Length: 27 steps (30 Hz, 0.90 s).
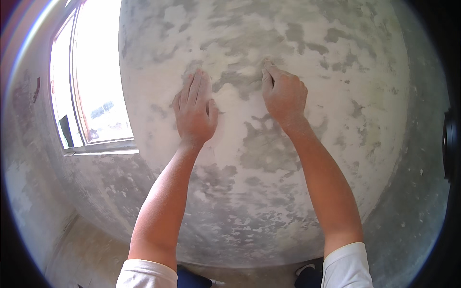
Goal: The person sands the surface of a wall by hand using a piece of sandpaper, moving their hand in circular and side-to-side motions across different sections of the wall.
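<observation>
In front of me rises a wall (pixel 230 108) with patchy white and grey plaster. My left hand (pixel 196 106) lies flat on it, palm down, with the fingers stretched upward and the thumb a little apart; white dust coats the fingers. Higher and to the right, my right hand (pixel 284 91) touches the wall with its index fingertip. Its thumb lies close to that finger and the other fingers are curled in. Whether something small is pinched there is hidden. No tool shows in either hand.
A bright window (pixel 97 79) with a sill (pixel 108 147) stands to the left. Beyond the plastered patch on the right is a darker grey wall (pixel 414 172). Below are a bare floor (pixel 93 252) and a shoe (pixel 305 269). A dark round object (pixel 449 144) juts in at the right rim.
</observation>
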Tool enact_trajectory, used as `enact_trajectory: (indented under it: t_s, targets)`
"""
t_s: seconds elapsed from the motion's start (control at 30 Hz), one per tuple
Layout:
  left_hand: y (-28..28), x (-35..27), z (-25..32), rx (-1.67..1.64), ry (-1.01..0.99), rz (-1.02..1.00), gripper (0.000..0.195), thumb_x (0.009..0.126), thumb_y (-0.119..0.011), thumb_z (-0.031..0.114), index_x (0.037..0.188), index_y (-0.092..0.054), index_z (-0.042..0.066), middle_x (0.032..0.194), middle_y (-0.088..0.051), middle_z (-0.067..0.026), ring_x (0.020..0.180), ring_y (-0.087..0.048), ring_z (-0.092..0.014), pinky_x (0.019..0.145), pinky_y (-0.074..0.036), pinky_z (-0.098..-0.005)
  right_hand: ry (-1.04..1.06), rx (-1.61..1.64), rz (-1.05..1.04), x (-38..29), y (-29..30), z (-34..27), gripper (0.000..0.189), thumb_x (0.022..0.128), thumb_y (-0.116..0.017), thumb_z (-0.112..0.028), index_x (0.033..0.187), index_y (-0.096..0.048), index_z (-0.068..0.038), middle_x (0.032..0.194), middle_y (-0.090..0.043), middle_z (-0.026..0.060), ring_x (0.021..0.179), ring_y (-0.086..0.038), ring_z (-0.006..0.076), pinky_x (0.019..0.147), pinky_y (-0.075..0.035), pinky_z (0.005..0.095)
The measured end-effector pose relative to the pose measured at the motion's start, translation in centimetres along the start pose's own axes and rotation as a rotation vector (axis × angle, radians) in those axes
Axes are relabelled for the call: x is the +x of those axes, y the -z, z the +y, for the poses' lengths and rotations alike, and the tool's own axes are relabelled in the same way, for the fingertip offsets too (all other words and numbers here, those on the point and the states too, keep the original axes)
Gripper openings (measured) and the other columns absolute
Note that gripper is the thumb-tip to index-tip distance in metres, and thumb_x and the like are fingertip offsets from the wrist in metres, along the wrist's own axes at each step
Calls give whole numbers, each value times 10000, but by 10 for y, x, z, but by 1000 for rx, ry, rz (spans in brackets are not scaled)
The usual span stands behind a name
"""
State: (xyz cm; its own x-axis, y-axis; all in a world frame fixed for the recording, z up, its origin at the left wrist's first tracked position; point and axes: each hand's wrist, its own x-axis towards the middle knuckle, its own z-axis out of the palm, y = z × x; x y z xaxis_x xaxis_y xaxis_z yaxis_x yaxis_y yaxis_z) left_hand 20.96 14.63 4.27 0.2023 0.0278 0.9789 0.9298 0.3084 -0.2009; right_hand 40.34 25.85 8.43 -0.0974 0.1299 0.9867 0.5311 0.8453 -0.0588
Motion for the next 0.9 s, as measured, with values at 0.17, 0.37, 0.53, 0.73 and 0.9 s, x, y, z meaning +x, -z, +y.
enact_trajectory:
  t_s: [0.17,0.37,0.53,0.73,0.9]
  targets:
    - [7,-7,-7,-10,-33,-27,646,932,-534,114,1574,-493,52,1651,-469,-122,1548,-396,-299,1231,-266,-456,324,-9,-202,-37,-33,-32,262,1007,-538,-192,1180,-726,-135,862,-734,118,767,-718,340,667,-564,471]
    - [7,-12,-9,-13,-21,-30,654,924,-539,115,1574,-497,59,1649,-471,-123,1534,-410,-310,1231,-274,-459,178,-125,-408,-9,-7,-31,442,986,-545,-162,1413,-651,-121,880,-736,115,770,-723,331,666,-570,471]
    - [2,-17,-7,-34,-20,-25,664,919,-537,115,1579,-490,58,1650,-470,-125,1530,-414,-321,1221,-287,-464,459,-54,-539,-56,-34,-37,315,1077,-458,-253,1167,-710,-86,878,-752,174,825,-739,347,716,-598,448]
    - [20,-34,-16,10,-95,-107,669,920,-538,126,1583,-485,54,1654,-465,-131,1532,-412,-332,1209,-295,-462,211,-109,-469,-69,6,25,447,970,-607,-202,1407,-662,-124,947,-759,104,872,-749,256,768,-596,430]
    - [7,-35,-2,-35,-82,-78,666,922,-542,127,1582,-488,57,1657,-462,-132,1537,-407,-335,1205,-300,-466,-220,-153,175,-63,25,105,453,977,-574,-157,1416,-664,-97,756,-684,160,707,-700,339,647,-547,428]
